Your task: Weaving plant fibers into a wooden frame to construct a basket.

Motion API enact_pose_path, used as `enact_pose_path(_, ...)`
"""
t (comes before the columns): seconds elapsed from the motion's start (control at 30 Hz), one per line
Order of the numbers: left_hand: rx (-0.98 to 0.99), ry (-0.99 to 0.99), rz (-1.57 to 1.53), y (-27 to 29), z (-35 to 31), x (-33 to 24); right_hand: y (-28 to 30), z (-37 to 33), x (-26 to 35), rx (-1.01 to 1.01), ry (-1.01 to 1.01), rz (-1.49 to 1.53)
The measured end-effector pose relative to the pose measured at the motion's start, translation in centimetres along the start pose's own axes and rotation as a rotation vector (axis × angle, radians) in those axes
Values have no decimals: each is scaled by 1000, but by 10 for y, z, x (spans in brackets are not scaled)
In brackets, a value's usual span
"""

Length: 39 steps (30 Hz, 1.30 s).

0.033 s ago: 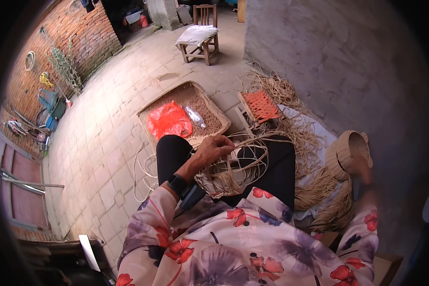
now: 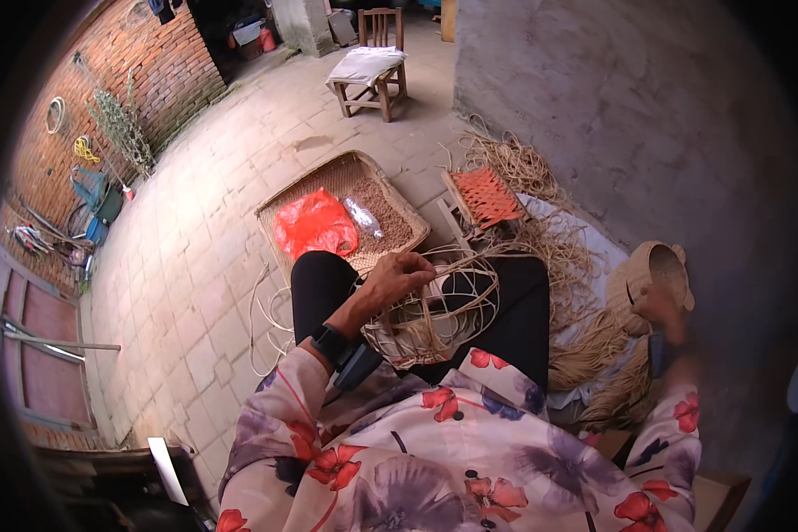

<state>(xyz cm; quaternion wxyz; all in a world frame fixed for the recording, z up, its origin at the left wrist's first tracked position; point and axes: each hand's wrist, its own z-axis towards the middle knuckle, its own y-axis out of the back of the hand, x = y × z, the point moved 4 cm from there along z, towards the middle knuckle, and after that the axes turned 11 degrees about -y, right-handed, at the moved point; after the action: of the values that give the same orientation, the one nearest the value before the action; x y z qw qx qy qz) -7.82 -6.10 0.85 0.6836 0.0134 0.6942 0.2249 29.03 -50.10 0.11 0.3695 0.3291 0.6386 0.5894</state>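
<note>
My left hand (image 2: 401, 275) is closed in a pinch on pale plant-fibre strands (image 2: 457, 263) above my lap. Below it, an open loose tangle of the same strands (image 2: 434, 324) rests on my thighs, its loops spreading between my knees. Off to the right, my right hand (image 2: 661, 308) is raised with curled, slightly blurred fingers; whatever they grip is too small to make out. It overlaps the front of a round woven straw basket (image 2: 669, 266) in the view, and whether it touches the basket cannot be told.
A shallow woven tray (image 2: 279, 197) ahead holds a red plastic bag (image 2: 315, 223), a clear packet (image 2: 363, 217) and brown granules. To its right stands a small stool with an orange woven seat (image 2: 486, 197). Fibre bundles (image 2: 585, 359) lie along the grey wall (image 2: 612, 115). A wooden chair (image 2: 381, 66) stands farther off.
My right hand has shifted slightly left and up, and looks less blurred. My left hand and the strands in it stay in place.
</note>
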Motion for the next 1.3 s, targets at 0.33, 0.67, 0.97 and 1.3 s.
enact_pose_path(0.33,102,207,-411,3,4,3,77,-74,313,92,668,982)
enact_pose_path(0.67,267,153,-438,3,7,-10,73,-89,379,23,665,782)
enact_pose_path(0.97,308,184,-547,1,9,-12,71,-87,384,183,643,778)
enact_pose_path(1.3,255,226,-503,1,9,-6,64,-91,385,72,630,694)
